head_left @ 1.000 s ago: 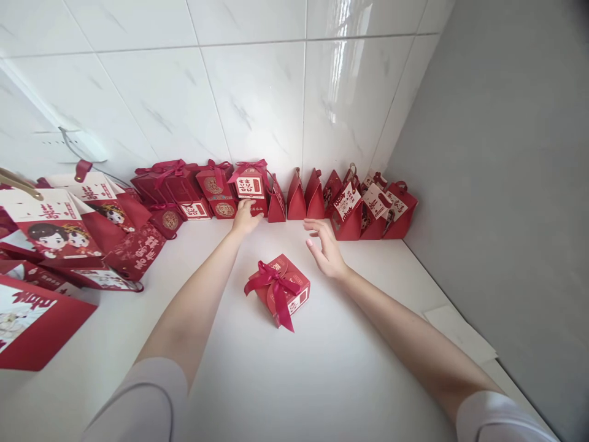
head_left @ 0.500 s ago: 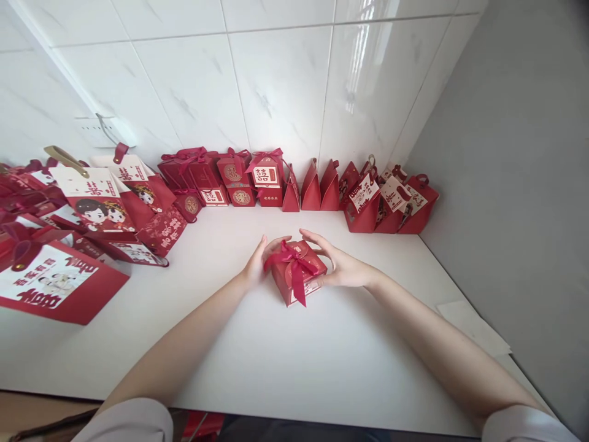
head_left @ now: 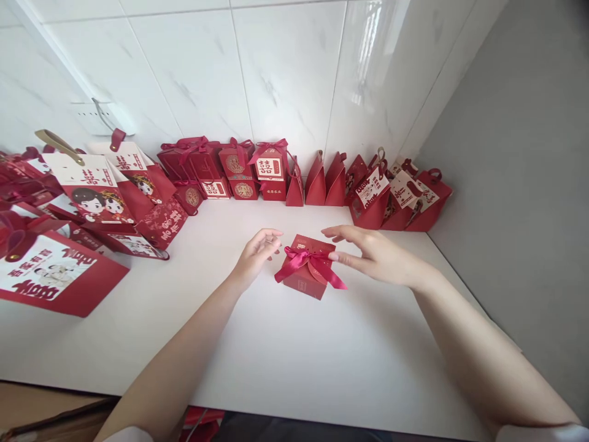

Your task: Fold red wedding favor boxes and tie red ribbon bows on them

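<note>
A small red gift box [head_left: 304,283] sits on the white table, tied on top with a glossy crimson ribbon bow [head_left: 301,256]. The bow's tails spread to the left and right over its front. My left hand [head_left: 257,255], its fingers loosely curved and apart, hovers just left of the box with nothing in it. On the other side, my right hand [head_left: 380,252] has its fingers stretched out over the box's right corner. Its thumb tip is at the ribbon's right side; whether it touches I cannot tell.
Along the tiled wall [head_left: 285,73] stand several red ribboned boxes [head_left: 234,169], narrow pointed boxes [head_left: 315,181] and handled gift boxes [head_left: 368,199]. More handled boxes [head_left: 92,190] crowd the left, with a large one [head_left: 59,270] nearest me. A grey wall [head_left: 515,153] bounds the right.
The box has turned, so its ribbon tails now spread sideways rather than hanging toward me. Both hands have come away from its sides, the right one moving rightward.
</note>
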`<state>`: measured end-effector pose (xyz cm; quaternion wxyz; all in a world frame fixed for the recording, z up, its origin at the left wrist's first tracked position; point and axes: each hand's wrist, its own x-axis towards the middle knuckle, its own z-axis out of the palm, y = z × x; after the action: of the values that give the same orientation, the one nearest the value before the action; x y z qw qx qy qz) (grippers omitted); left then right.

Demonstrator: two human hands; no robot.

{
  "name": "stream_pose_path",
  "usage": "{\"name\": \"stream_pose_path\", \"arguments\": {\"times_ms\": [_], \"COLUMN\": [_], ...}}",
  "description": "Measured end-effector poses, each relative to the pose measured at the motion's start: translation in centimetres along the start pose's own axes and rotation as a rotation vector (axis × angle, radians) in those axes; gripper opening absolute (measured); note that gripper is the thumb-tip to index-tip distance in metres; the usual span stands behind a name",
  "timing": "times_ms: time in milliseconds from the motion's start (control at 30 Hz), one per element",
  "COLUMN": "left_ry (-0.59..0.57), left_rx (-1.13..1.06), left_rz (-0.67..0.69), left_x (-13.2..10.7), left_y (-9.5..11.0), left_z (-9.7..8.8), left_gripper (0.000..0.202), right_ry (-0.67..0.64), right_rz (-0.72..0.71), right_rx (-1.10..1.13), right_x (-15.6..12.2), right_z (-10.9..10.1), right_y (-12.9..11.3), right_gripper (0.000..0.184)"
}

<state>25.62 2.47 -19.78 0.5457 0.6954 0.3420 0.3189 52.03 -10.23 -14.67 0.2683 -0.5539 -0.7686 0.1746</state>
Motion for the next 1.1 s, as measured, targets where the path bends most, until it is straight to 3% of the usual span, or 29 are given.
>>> {"name": "stream_pose_path", "arguments": {"times_ms": [167,233,400,500,633,733,867,1100], "left_ry": [-0.270,-0.328,-0.369,-0.365,-0.233,-0.210,-0.327,-0.375], "left_rx": [-0.010,0.038,0.183,0.258,0.327,0.275,0.179,0.077], "left_rz": [-0.025,-0.021,0.053,0.026,-0.077,-0.128,-0.150,-0.178], "left_x": [-1.5,-2.1,-3.0,-3.1,-3.1,-3.0,-3.1,-3.1], "left_y": [1.1,1.5,2.6,3.1,3.2,3.1,3.2,2.9], "left_z": [0.3,0.0,-0.5,-0.5,-0.3,-0.1,0.1,1.0], "left_gripper": [0.038,0.039,0.028,0.026,0.031,0.038,0.036,0.029], "right_ry": [-0.129,-0.155,-0.178,-0.157,-0.109,-0.255,-0.475,-0.504], "right_rz": [-0.078,-0.117,-0.159,-0.117,0.139,0.306,0.245,0.044], "right_rx": [0.023,0.101,0.162,0.108,0.026,-0.060,-0.094,0.126], "right_x": [0.1,0.3,0.5,0.3,0.0,-0.2,-0.6,-1.0], "right_z": [1.0,1.3,1.4,1.4,1.2,0.5,-0.1,0.0], "right_y": [-1.3,-1.4,-1.0,-0.6,-0.5,-1.0,-1.8,-1.7], "right_gripper": [0.042,0.043,0.048,0.045,0.037,0.042,0.054,0.028]}}
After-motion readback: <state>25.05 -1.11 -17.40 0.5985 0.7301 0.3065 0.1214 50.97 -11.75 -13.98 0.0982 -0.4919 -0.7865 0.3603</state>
